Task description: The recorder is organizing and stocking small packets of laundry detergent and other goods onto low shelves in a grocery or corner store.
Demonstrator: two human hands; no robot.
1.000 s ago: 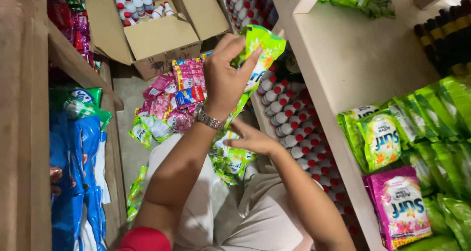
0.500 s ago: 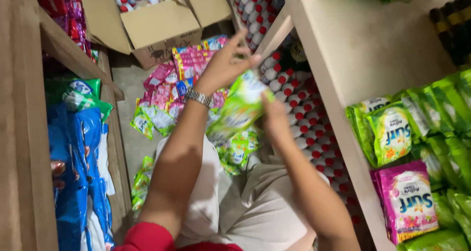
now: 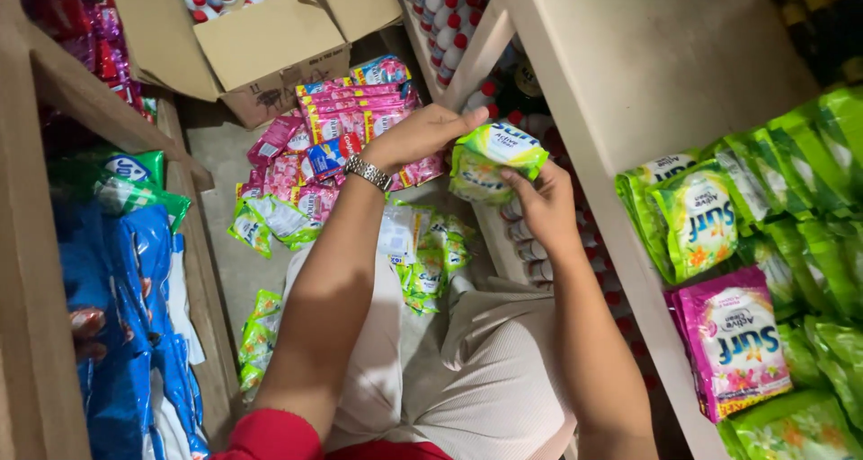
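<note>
Head view, looking down between two shelving units at your lap and the floor. Your left hand [image 3: 422, 135], a metal wristwatch [image 3: 369, 172] on its wrist, has its grip closed on the upper left edge of a green sachet pack [image 3: 494, 159]. Your right hand [image 3: 544, 210] supports the same pack from below and to the right, fingers curled onto it, so both grips are clamped on the pack. You hold it in the air above your knees, just beside the front edge of the white shelf [image 3: 575, 145] on your right.

On that shelf stand green detergent packs [image 3: 701, 222] and one pink detergent pack [image 3: 733, 343], upright and pressed against each other. Below and behind the held pack, rows of white bottles with red caps [image 3: 530, 253] fill the lower level.

On the floor [image 3: 225, 163] ahead of your knees lie loose pink sachets [image 3: 346, 110] and more green sachet strips [image 3: 427, 258]; some rest against your light trousers [image 3: 503, 370]. An open cardboard box [image 3: 270, 47] with red-capped bottles sits beyond them. On your left, blue packets [image 3: 117, 316] hang against a wooden shelf [image 3: 36, 244].
</note>
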